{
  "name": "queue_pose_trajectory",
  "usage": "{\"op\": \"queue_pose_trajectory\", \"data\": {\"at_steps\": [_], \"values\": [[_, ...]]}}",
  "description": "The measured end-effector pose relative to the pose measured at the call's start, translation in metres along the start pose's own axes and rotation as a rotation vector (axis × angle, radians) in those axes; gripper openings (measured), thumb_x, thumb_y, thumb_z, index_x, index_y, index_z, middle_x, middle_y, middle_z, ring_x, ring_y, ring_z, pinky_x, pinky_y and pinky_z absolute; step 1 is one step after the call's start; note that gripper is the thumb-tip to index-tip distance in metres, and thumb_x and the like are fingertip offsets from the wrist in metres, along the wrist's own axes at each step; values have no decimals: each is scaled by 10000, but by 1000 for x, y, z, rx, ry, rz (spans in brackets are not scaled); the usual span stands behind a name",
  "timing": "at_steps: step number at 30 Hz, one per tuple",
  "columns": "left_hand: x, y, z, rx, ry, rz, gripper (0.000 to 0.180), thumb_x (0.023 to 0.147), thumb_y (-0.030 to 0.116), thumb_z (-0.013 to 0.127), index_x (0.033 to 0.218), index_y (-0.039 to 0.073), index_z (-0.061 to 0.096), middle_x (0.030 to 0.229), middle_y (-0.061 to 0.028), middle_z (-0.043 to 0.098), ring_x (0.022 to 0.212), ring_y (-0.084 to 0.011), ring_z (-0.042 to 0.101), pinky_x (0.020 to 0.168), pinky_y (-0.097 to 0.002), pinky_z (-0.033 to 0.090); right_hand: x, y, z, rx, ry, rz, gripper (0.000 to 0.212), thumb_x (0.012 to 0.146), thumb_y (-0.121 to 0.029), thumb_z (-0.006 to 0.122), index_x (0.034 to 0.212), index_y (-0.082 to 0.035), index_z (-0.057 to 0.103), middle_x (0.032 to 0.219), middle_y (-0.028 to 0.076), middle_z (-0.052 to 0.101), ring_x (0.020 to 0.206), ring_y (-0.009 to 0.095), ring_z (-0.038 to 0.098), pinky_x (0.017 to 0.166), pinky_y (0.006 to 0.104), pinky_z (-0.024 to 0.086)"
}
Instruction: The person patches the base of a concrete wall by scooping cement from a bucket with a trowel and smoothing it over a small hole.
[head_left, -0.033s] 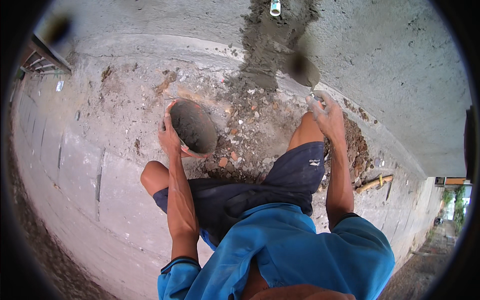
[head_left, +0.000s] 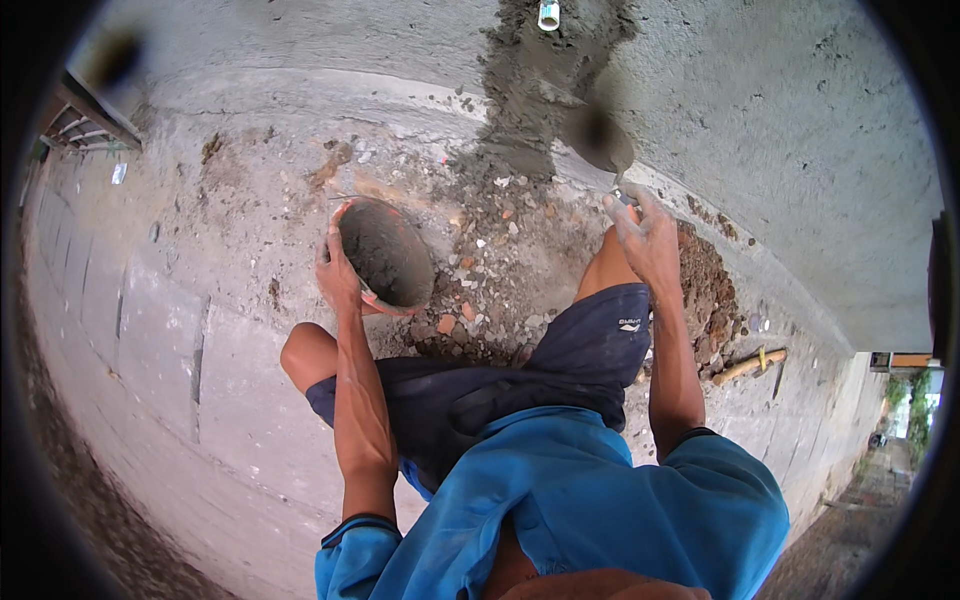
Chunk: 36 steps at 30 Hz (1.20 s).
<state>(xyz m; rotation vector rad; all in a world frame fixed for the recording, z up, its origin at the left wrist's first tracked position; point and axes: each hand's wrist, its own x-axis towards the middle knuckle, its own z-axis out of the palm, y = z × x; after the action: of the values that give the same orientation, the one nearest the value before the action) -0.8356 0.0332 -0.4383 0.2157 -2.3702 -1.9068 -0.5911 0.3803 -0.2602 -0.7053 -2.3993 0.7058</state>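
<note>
My left hand (head_left: 338,275) grips the left rim of a tilted, orange-edged bucket (head_left: 421,252). Grey wet mortar (head_left: 378,255) lies inside it. In my right hand (head_left: 648,235) is the handle of a trowel (head_left: 622,155), its mortar-smeared blade pointing up toward the foot of the wall (head_left: 780,130). A dark blurred spot hides part of that blade. Left of the trowel, a rough strip of fresh mortar (head_left: 520,75) runs down the wall to the ground. A short white pipe end (head_left: 549,15) sticks out of this strip at the top.
Broken stones and rubble (head_left: 490,240) cover the ground between bucket and trowel. Loose brown soil (head_left: 708,290) lies along the wall to the right, beside a tool with a wooden handle (head_left: 748,367). Concrete slabs (head_left: 150,320) stretch out on the left.
My right hand and the trowel have shifted slightly left, with the fingers moved a little on the handle. The bucket and my left hand stay in place.
</note>
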Motion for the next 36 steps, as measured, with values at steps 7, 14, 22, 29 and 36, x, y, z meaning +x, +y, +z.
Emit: {"op": "queue_pose_trajectory", "data": {"at_steps": [7,14,22,29,36], "values": [[3,-8,3,-125,-65,107,586,1056,503,564,1264,-25,713,1176,-154,734,1093,-260,658,972,-384,482,-93,10,173,146,-249,-167,423,1029,-303,647,1294,16,563,1129,237,655,955,421,679,849,456,530],[6,-18,-17,-138,-97,20,480,1081,397,574,1238,-35,712,1148,-109,716,1065,-191,636,956,-341,488,-99,4,202,1354,-522,938,465,1037,-561,581,1079,-98,594,712,38,565,599,192,589,556,367,518],[-7,5,1,-189,-144,131,550,1107,411,516,1321,-73,663,1239,-140,701,1106,-224,654,997,-358,505,38,3,225,2482,-120,874,468,1077,-483,483,751,-149,526,568,-44,384,491,119,398,464,277,365],[1,-8,-5,-131,-114,88,547,1110,397,515,1326,-88,651,1256,-134,694,1115,-226,655,1009,-364,506,105,-37,204,2551,-37,928,431,1072,-385,445,719,-139,440,567,-39,381,493,117,390,475,293,381],[-7,2,2,-148,-122,125,566,1081,421,569,1323,-83,655,1229,-128,694,1076,-214,645,960,-354,510,123,-86,123,2450,-8,915,383,1112,-404,427,847,-127,433,644,-16,417,538,125,418,544,321,440]]}}
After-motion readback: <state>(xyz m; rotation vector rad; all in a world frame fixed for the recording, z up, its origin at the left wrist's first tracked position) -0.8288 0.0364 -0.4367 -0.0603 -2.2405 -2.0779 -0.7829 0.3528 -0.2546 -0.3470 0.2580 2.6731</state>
